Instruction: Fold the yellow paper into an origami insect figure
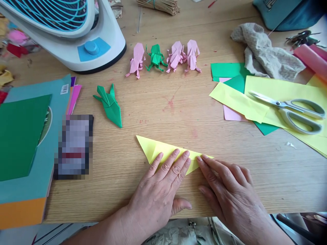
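Note:
A folded piece of yellow paper (146, 145) lies flat on the wooden table near its front edge, with a long straight fold along its far side. My left hand (159, 190) rests flat across its middle, fingers stretched out and slightly apart. At the paper's right end, the fingertips of my right hand (227, 187) press down on the folded edge, with the thumb held apart below. Part of the paper is hidden under my fingers. Beyond it to the left lies a green folded paper figure (111, 105).
Several pink and green origami figures (176, 56) stand in a row at the back. A white fan (112, 37) is at the back left, above a phone (74, 146) and paper pads (57, 136). Scissors (288, 105) lie on yellow sheets (276, 85) at right, near a grey cloth (268, 51).

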Demonstrator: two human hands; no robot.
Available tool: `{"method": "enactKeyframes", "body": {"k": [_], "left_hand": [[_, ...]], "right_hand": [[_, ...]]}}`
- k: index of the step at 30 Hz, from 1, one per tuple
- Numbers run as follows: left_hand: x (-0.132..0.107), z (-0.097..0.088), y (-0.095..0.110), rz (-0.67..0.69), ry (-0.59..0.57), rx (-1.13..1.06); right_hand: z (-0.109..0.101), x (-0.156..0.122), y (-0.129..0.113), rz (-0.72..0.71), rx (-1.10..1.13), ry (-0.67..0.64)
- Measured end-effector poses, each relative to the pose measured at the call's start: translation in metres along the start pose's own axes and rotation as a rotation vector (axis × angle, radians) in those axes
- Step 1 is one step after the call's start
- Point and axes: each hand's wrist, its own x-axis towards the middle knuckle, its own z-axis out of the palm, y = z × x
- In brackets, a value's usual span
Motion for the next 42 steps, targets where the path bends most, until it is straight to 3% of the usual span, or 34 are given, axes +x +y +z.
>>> {"method": "enactKeyframes", "body": {"k": [11,42], "left_hand": [[-0.0008,-0.0010,0.0065,-0.059,-0.046,0.002],[-0.0014,-0.0017,0.0038,-0.046,-0.085,-0.061]], "right_hand": [[-0.0004,-0.0009,0.0006,-0.008,-0.043,-0.021],[-0.0033,-0.0013,0.0007,0.005,-0.052,-0.054]]}}
